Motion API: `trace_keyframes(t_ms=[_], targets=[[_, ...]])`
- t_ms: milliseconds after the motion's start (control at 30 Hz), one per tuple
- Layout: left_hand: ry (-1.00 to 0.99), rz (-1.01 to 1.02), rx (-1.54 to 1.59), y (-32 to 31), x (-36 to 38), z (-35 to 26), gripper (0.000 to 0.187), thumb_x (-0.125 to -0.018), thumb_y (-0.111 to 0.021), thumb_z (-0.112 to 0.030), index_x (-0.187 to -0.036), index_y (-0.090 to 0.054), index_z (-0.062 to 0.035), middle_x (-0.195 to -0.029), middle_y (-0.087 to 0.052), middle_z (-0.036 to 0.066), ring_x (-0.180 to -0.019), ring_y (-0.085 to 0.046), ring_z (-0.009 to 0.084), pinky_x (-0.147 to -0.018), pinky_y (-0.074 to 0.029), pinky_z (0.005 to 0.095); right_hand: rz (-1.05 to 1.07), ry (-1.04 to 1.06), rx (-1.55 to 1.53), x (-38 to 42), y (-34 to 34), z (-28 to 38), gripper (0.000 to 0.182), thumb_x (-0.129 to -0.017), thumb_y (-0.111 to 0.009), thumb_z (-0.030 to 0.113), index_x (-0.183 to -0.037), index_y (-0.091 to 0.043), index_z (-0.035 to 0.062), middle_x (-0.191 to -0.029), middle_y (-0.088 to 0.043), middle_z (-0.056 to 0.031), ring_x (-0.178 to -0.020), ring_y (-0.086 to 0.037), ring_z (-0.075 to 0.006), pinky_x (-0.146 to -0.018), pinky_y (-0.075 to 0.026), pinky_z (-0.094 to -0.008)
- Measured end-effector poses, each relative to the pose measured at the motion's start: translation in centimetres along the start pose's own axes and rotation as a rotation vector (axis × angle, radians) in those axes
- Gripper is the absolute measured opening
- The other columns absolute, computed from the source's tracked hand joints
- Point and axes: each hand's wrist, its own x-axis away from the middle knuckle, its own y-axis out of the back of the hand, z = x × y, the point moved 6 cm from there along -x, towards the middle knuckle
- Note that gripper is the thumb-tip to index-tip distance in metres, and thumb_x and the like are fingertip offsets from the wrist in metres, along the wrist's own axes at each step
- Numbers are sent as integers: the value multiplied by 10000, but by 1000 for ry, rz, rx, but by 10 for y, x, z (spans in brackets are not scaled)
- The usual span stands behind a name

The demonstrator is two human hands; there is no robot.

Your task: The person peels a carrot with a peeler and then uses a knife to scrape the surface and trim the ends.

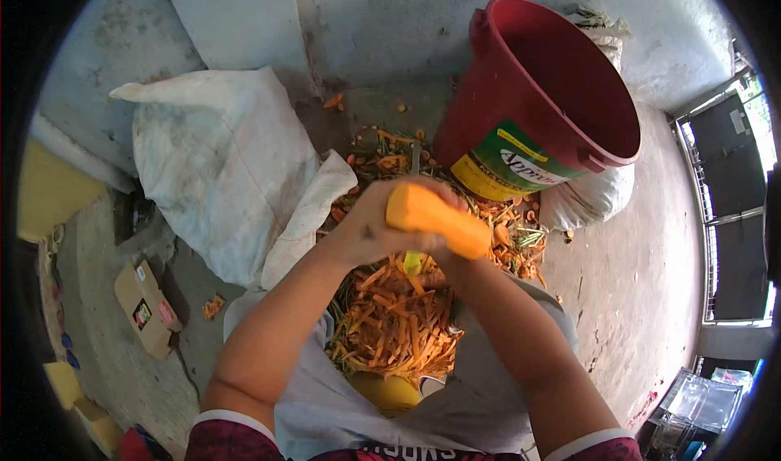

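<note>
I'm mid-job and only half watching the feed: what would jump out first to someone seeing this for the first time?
The peeled carrot, bright orange, held up at centre frame in the left hand, with the right hand just under it. Below the hands, a heap of peelings lies on grey cloth over the person's lap. Upper right, a big red bucket stands tilted against a white sack.

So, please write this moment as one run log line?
left hand: holds carrot | right hand: under carrot, mostly hidden | peelings: heaped on lap | red bucket: tilted, behind
</note>
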Motion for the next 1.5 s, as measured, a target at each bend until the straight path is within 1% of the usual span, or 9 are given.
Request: trace_keyframes(t_ms=[167, 267, 467, 567, 900, 1000, 1133, 1200, 1500], targets=[[43, -333, 257, 52, -2, 0, 341, -717, -610, -208, -972, -498, -11, -965, -553, 135, -931, -534, 223, -786, -445, 338, -562, -97, 499, -15, 44, -19, 322, -862, -398, 301, -1103, -441, 91, -1032, -506, -62, -948, -500, -158, -785, -422, -273], [41, -496, 296, 80, 7, -4, 399, -755, -570, -325, -988, -478, -15, -971, -547, 141, -913, -544, 230, -735, -476, 348, -1030, -517, 405, -5, 24, 4, 296, -877, -347, 251, -1101, -442, 81, -991, -529, -76, -879, -524, -149, -714, -447, -280], [231, -820, 267, 126, 33, 1, 420, -750, -565, -393, -955, -478, -36, -919, -535, 103, -878, -547, 215, -759, -456, 336, -594, -527, 135, -21, 1, 22, 287, -866, -347, 255, -1070, -421, 67, -1022, -518, -123, -913, -513, -261, -767, -450, -398], [353, -809, -45, 119, 36, 1, 439, -744, -562, -424, -927, -490, -32, -803, -537, 62, -725, -554, 158, -591, -470, 284, -376, -534, 72, -23, -21, 8, 249, -846, -418, 256, -1027, -442, 86, -1019, -503, -80, -931, -502, -244, -789, -431, -465], [489, -632, -265, 115, 29, 11, 489, -812, -363, -520, -920, -516, -69, -806, -528, 9, -685, -493, 88, -601, -436, 258, -524, -592, 321, -15, -15, 37, 245, -839, -441, 281, -981, -507, 91, -894, -535, -19, -831, -520, -184, -704, -451, -386], [491, -504, -289, 111, 25, 16, 491, -828, -327, -513, -903, -516, -66, -815, -531, 11, -695, -502, 100, -610, -423, 254, -761, -380, 638, -18, -20, 84, 291, -842, -425, 290, -1029, -494, 79, -939, -542, -41, -839, -524, -199, -715, -446, -399], [559, -359, -469, 103, 26, 22, 494, -819, -358, -514, -926, -514, -58, -804, -516, 3, -663, -474, 95, -630, -397, 261, -386, 224, 169, -32, -16, 179, 341, -853, -381, 237, -1087, -421, -7, -1081, -463, -188, -1003, -473, -301, -839, -418, -426], [579, -349, -473, 105, 27, 24, 499, -817, -362, -516, -927, -512, -53, -800, -513, 7, -663, -471, 92, -632, -392, 257, -512, 298, 70, -17, -1, 211, 335, -846, -381, 212, -1043, -414, -57, -1116, -415, -260, -1057, -423, -363, -878, -387, -449], [607, -48, -927, 99, 29, 44, 485, -823, -399, -468, -976, -499, -19, -818, -553, 83, -710, -526, 192, -654, -411, 309, -601, 71, 51, -23, 4, 167, 237, -867, -359, 236, -992, -434, 48, -1064, -484, -206, -957, -503, -301, -814, -414, -431]])
